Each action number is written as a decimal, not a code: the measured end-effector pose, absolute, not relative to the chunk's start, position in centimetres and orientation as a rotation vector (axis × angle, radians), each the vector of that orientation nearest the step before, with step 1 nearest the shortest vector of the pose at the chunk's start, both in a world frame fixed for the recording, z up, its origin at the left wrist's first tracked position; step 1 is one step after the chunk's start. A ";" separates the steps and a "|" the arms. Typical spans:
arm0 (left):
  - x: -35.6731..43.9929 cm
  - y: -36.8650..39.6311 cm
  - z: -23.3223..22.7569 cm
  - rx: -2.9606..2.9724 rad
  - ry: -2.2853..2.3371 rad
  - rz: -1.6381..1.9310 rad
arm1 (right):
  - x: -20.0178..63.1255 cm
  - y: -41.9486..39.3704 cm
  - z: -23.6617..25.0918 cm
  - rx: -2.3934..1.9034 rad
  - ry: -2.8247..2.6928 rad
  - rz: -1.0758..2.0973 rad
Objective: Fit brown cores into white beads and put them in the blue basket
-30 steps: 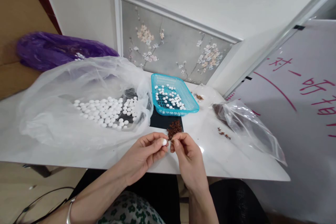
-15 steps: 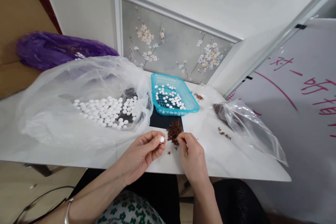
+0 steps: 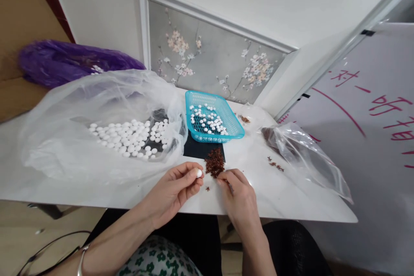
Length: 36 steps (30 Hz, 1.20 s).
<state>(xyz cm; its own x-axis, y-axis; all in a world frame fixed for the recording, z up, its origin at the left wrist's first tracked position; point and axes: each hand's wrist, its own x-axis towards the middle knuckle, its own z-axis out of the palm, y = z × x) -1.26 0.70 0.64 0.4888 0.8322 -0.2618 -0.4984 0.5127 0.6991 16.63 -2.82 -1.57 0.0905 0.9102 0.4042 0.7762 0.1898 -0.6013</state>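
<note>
Between the thumb and fingers of my left hand point(image 3: 181, 185) is a small white ball point(image 3: 199, 173), held just above the table's front part. My right hand point(image 3: 237, 194) is bent into a pinch at the lower right edge of a pile of small reddish-brown pieces point(image 3: 214, 163). Whatever its fingertips hold is too small and hidden to make out. One loose brown piece point(image 3: 207, 188) lies between the two hands. Behind the pile, a blue plastic basket point(image 3: 239, 133) contains many white balls point(image 3: 211, 121).
Left on the white table point(image 3: 291, 198), a large clear plastic bag point(image 3: 58, 146) holds many white balls. A purple bag point(image 3: 42, 62) lies behind it. To the right are a clear bag point(image 3: 310, 159) and several brown bits point(image 3: 275, 165). A whiteboard point(image 3: 371, 146) stands at the right.
My right hand has shifted slightly right and its fingers have bent lower at the pile's edge. My left hand stays put with the white ball.
</note>
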 end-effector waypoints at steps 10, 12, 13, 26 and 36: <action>-1.6 0.5 0.3 0.632 0.570 0.794 | 13.7 -4.1 1.2 -1.163 -1.302 0.848; -1.6 0.5 0.4 0.611 0.560 0.803 | 13.6 -4.1 1.3 -1.091 -1.267 0.915; -1.6 0.5 0.4 0.601 0.558 0.807 | 13.6 -4.1 1.2 -1.063 -1.245 0.945; -1.7 0.4 0.3 0.574 0.544 0.801 | 13.7 -4.1 1.2 -1.014 -1.215 1.013; -1.8 0.3 0.0 0.565 0.564 0.812 | 12.7 -4.8 1.9 -1.211 -1.236 0.911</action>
